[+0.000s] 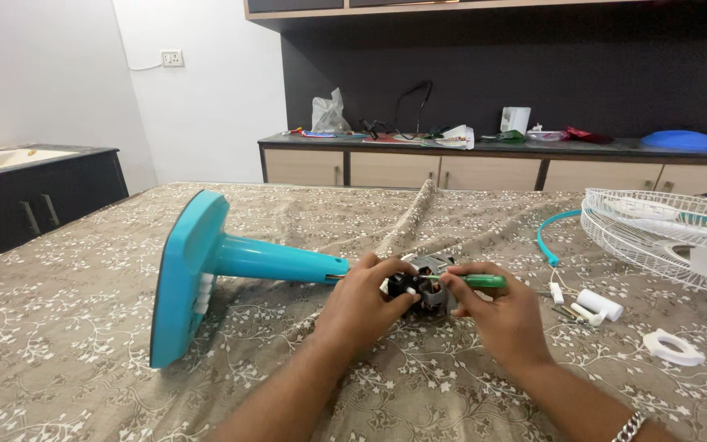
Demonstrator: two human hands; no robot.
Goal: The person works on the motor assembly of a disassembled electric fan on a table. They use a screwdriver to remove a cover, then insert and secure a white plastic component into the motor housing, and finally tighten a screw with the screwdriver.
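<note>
A turquoise fan stand (206,262) lies on its side on the patterned bedspread (67,327), its square base to the left and its neck pointing right. At the neck's end sits the bare fan motor (429,278), grey and black. My left hand (366,303) grips the motor from the left. My right hand (497,315) holds a green-handled screwdriver (472,281) with its tip pointing left into the motor.
White wire fan guards (656,233) and a turquoise rim strip (550,233) lie at the right. Small white parts and screws (595,307) and a white ring (673,346) rest near my right hand. A cluttered counter (484,147) runs along the back wall.
</note>
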